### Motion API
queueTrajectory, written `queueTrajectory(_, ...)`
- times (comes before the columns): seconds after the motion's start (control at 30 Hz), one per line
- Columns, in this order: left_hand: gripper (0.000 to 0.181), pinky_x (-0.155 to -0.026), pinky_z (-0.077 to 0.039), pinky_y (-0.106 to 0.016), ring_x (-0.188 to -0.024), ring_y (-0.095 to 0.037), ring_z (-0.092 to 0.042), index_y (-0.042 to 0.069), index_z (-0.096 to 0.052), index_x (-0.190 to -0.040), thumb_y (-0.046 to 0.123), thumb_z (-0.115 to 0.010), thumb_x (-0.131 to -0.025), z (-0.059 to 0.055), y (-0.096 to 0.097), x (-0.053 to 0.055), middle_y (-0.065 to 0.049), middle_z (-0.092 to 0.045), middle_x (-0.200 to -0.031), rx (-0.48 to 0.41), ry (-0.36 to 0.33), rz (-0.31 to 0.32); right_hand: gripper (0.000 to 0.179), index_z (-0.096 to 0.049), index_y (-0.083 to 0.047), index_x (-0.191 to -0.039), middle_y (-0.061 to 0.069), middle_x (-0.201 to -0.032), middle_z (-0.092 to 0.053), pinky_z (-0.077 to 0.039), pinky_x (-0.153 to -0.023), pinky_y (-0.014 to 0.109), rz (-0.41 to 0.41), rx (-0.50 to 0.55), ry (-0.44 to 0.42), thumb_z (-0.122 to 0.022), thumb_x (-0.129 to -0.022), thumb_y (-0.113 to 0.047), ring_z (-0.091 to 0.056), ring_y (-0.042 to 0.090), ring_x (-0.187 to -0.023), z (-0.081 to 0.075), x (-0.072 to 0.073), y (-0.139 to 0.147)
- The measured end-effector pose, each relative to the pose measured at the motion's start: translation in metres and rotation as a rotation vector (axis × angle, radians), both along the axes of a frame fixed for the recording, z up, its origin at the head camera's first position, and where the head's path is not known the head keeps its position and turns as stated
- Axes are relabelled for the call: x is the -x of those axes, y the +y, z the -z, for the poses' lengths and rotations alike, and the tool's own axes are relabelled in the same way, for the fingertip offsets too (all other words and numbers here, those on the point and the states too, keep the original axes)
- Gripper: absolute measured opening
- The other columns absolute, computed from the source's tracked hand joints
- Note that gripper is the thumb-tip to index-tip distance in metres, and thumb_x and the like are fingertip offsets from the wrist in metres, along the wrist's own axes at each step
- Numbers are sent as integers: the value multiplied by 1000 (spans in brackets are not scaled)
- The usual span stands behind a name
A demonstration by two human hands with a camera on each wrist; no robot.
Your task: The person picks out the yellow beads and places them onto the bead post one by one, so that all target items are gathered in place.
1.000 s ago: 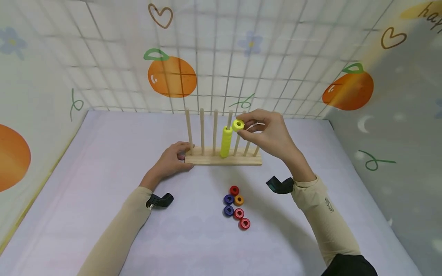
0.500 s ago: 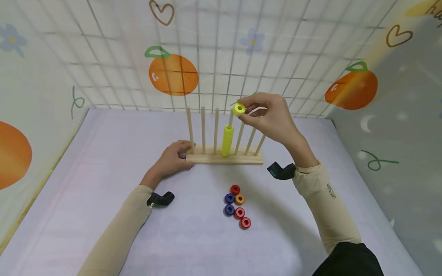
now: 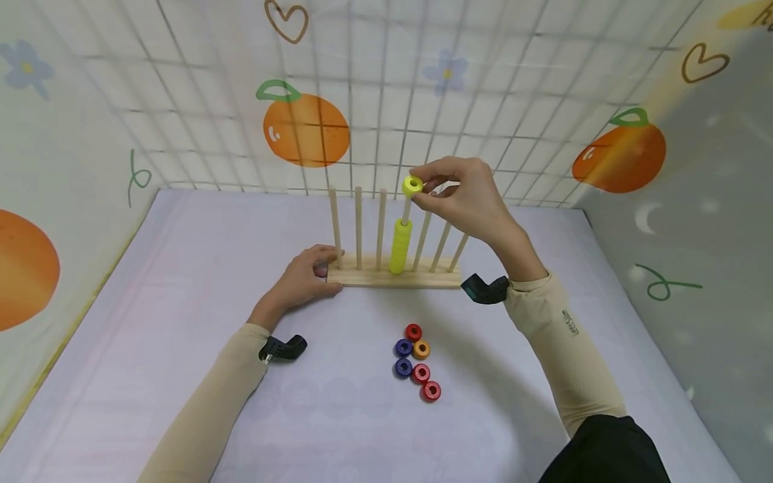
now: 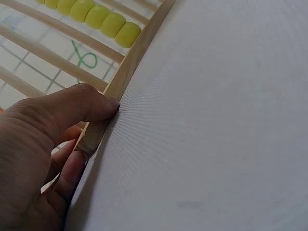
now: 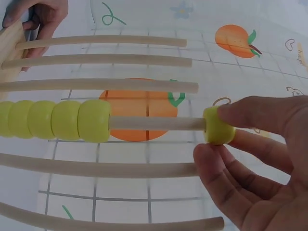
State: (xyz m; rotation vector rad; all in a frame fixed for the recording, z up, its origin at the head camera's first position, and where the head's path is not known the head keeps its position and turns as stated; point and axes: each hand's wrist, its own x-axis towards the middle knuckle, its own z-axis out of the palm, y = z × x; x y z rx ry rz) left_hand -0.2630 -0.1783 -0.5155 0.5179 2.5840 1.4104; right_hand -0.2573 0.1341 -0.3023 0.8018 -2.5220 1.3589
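Note:
In the head view, a wooden peg stand (image 3: 368,280) with several upright pegs stands towards the back of the table. My left hand (image 3: 302,276) grips its left end; the left wrist view shows the thumb on the front edge of the base and fingers behind. A stack of yellow beads (image 3: 400,249) fills the lower part of the middle peg. My right hand (image 3: 470,201) pinches another yellow bead (image 5: 220,129) between thumb and fingertips, at the top of that peg. In the right wrist view the peg's tip meets this bead, its hole lined up with the peg.
Loose beads lie on the white tabletop (image 3: 338,416) in front of the stand: three red beads (image 3: 431,398), two blue beads (image 3: 402,374) and an orange bead (image 3: 422,356). A printed cloth wall (image 3: 211,121) with a grid pattern rises behind the table.
My right hand has lifted the yellow bead from beside the middle peg, then moved it slightly left onto the peg's top. The left hand stays on the stand.

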Motion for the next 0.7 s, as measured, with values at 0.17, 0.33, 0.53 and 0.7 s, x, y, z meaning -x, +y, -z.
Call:
queueTrajectory(0.17, 67, -94, -52, -43, -113, -32, -60, 10, -58, -140, 19, -84, -79, 1, 1, 1, -2, -49, -143, -2, -1, 2, 25, -77, -6, -109, 1, -103, -72, -57, -75, 30, 9, -36, -20, -79, -83, -5, -65, 12, -88, 0, 2, -1)
queueTrajectory(0.33, 68, -94, -52, -43, -114, -32, -59, 9, -58, -140, 19, -85, -79, 3, 1, 3, -3, -49, -144, -1, 12, 10, 26, -77, -5, -109, 4, -103, -71, -57, -76, 29, 25, -34, -34, -79, -83, -6, -65, 15, -89, 0, 1, 2)
queueTrajectory(0.53, 68, -95, -51, -43, -116, -33, -58, 8, -57, -141, 19, -84, -80, 4, -2, 2, -3, -47, -146, -1, 11, 7, 24, -77, -8, -109, 2, -108, -72, -57, -77, 29, 27, 25, -31, -78, -86, -9, -66, 14, -91, 1, -3, 7)
queueTrajectory(0.7, 71, -96, -51, -45, -116, -35, -59, 9, -54, -143, 22, -85, -80, 3, -6, 1, -5, -46, -147, -56, -34, 6, 21, -77, -6, -108, 6, -108, -73, -57, -75, 26, 26, 80, -21, -76, -88, -11, -67, 16, -92, 6, -17, 20)
